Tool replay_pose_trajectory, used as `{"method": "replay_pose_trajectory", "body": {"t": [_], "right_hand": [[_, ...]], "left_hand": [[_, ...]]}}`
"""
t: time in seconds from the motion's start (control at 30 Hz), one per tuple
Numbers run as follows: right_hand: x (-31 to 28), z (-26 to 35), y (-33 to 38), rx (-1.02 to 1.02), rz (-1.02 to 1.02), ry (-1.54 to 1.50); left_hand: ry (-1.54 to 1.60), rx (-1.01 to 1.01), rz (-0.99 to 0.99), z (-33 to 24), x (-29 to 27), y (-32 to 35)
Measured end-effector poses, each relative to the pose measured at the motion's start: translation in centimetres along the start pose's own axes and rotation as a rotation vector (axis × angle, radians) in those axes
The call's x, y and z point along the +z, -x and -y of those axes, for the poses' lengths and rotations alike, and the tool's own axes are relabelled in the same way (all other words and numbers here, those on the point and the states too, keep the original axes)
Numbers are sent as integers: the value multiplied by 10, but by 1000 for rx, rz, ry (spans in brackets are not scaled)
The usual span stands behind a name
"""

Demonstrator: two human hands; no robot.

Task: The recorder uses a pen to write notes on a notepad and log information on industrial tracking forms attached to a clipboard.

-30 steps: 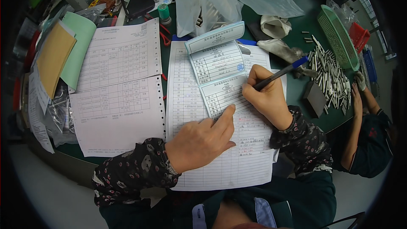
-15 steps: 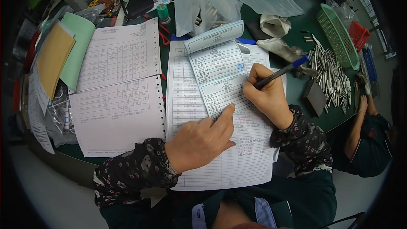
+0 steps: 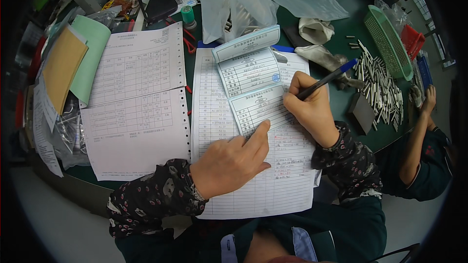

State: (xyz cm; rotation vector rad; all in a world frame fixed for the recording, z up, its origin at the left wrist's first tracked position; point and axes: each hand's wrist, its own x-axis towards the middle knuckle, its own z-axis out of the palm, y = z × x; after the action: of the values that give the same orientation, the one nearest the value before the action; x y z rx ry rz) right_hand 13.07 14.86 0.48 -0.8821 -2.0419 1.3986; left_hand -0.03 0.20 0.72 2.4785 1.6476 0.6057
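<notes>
My right hand (image 3: 312,112) is closed round a dark pen with a blue cap end (image 3: 333,77), its tip side hidden by my fingers at the right edge of a form slip. The strip of blue-edged form slips (image 3: 249,74) has a curled top end, and handwriting and a blue stamp mark show on it. My left hand (image 3: 234,161) presses its stretched index finger on the lowest slip, with the other fingers loosely bent over the paper. Under both hands lies a stack of ruled, printed sheets (image 3: 258,197).
Printed forms (image 3: 136,141) lie left, beside green and tan papers (image 3: 66,70). Behind are a clear plastic bag (image 3: 236,7), a black phone-like object (image 3: 157,1) and a green-capped bottle (image 3: 187,15). Metal pins (image 3: 380,85) and a green basket (image 3: 389,41) lie right, near a co-worker's arm (image 3: 414,141).
My right hand and the pen have shifted slightly right and up. My left hand stays in place. The co-worker's hand at the right has reached farther up along the bench.
</notes>
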Motion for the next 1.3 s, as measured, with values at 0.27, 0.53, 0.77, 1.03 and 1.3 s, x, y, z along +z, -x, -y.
{"method": "replay_pose_trajectory", "body": {"t": [0.27,0.53,0.77,1.03,1.3], "right_hand": [[-1,-1,-2,-68,14,112],[-2,-1,-1,-38,21,40],[4,5,4,-43,-15,-170],[11,-2,1,26,127,-219],[15,1,5,-10,94,-190]], "left_hand": [[-17,1,14,1,1,0],[-12,6,5,0,0,0],[-24,-25,-9,-1,-1,0],[-85,-8,-20,-2,4,2],[-117,-1,11,-3,3,2]]}}
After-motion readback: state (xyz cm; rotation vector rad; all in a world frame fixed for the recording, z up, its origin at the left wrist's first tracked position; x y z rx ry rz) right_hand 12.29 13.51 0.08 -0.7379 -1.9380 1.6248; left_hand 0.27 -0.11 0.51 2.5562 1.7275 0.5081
